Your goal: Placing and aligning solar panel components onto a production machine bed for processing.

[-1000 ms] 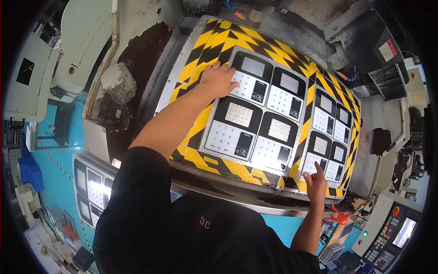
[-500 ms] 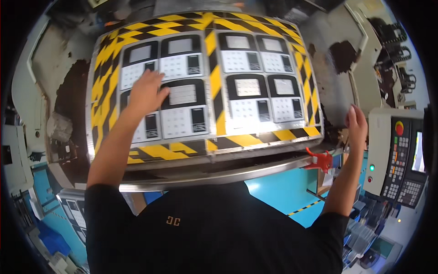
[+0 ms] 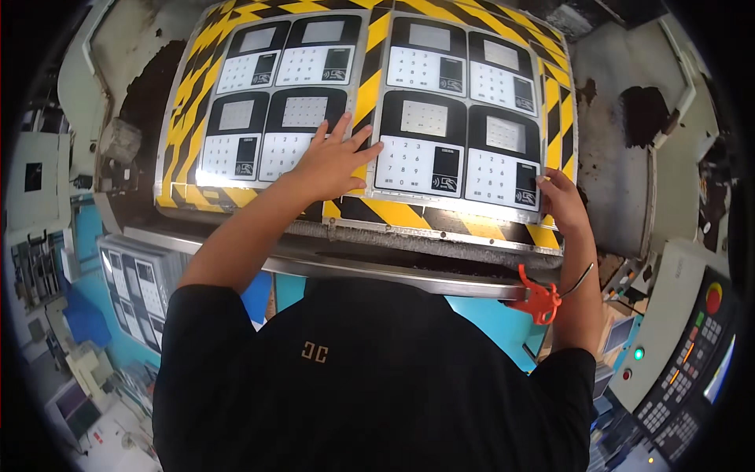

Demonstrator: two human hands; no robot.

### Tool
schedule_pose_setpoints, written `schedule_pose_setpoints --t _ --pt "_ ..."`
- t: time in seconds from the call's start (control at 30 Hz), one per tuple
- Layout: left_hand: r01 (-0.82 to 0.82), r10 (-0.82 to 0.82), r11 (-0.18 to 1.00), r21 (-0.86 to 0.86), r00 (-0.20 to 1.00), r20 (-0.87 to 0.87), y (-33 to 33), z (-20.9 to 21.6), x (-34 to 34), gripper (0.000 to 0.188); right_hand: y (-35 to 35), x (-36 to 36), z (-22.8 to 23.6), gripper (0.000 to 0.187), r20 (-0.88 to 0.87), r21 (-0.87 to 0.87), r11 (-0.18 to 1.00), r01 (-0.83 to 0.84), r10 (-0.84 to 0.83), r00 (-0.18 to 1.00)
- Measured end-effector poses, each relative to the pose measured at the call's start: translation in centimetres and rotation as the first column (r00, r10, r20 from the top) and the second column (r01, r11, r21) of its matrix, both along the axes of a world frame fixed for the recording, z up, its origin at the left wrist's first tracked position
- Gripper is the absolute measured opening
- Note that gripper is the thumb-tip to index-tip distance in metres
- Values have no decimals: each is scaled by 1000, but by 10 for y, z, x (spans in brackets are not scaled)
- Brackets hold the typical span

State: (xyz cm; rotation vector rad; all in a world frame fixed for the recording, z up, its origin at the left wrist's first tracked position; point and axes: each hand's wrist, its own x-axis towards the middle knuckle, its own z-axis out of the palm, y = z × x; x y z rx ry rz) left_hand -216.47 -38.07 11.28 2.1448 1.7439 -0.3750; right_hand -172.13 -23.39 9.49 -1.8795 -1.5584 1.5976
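Two printed panel sheets, each with several black-and-white keypad faces, lie side by side on a bed edged with yellow-and-black striped tape (image 3: pixel 409 216). My left hand (image 3: pixel 330 161) is spread flat across the gap between them, its palm over the near right corner of the left sheet (image 3: pixel 228 157). Its fingertips reach the left edge of the right sheet (image 3: pixel 429 161). At that sheet's right edge, my right hand (image 3: pixel 566 204) has its fingers bent and pinched on the border near the front corner. Part of the left sheet is hidden under my left hand and wrist.
A metal rail (image 3: pixel 377 279) runs along the front of the bed, with a red-handled air gun (image 3: pixel 541 297) hanging at its right. A machine control panel (image 3: pixel 684 346) stands at the right. More printed sheets (image 3: pixel 134 291) are stacked at the lower left.
My left hand has moved right and nearer, from the left sheet to the gap between the sheets. My right hand has come in from the side onto the right sheet's edge. The view has shifted.
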Motion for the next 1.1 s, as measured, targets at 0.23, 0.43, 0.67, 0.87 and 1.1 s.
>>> schedule_pose_setpoints --t 0.23,0.43,0.67,0.87,1.1 --pt "-20 20 1000 -12 1000 2 -4 -1 -1 68 -5 12 -37 35 -429 -150 989 16 -80 900" --pt "-53 47 996 69 994 95 -12 -13 -4 67 -5 9 -38 31 -431 -89 996 21 -57 900" --pt "-44 43 999 26 998 34 -9 -12 -4 68 -6 11 -42 31 -421 -79 996 31 -61 905" --pt "-44 42 999 29 996 78 -9 -14 -8 67 -13 -7 -27 31 -412 -66 996 56 -79 908" --pt "-26 25 999 39 999 24 -7 -11 -5 68 -16 -11 -21 30 -396 -54 994 91 -105 912"
